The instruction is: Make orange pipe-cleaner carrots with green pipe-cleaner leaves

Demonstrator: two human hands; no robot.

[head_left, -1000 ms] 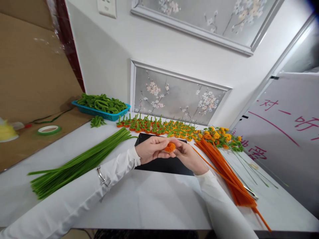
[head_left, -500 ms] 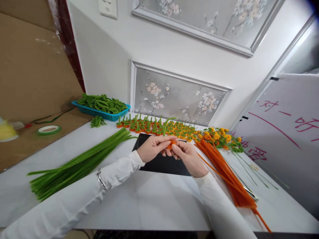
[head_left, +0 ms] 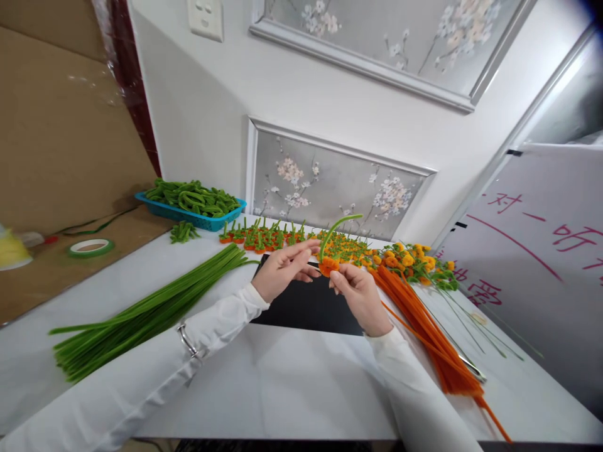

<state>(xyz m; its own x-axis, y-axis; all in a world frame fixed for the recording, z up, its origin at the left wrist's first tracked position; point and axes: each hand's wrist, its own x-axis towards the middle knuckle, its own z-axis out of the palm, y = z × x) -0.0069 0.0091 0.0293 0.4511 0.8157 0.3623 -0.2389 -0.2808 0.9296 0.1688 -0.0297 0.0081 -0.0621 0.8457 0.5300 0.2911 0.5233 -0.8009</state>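
Note:
An orange pipe-cleaner flower (head_left: pixel 328 267) with a curved green pipe-cleaner stem (head_left: pixel 330 233) is pinched between the thumb and fingers of my right hand (head_left: pixel 362 294). The stem rises from the flower and bends to the right. Just left of it, my left hand (head_left: pixel 284 270) is open, its fingers stretched toward the flower; whether the fingertips touch it I cannot tell. Below both hands lies a flat black board (head_left: pixel 306 306). Behind them stand rows of small orange and yellow flower pieces with green stubs (head_left: pixel 268 237).
Green pipe cleaners (head_left: pixel 155 307) lie at left, orange ones (head_left: pixel 431 333) at right beside a metal tool (head_left: pixel 472 369). A blue basket (head_left: pixel 211 222) of green pieces stands at the back. Finished yellow-orange flowers (head_left: pixel 409 258) lie back right. Green tape (head_left: pixel 91 247) rests on cardboard.
My left hand has let go of the flower and opened, shifting slightly left. My right hand keeps the flower, whose face and bent stem now show more fully.

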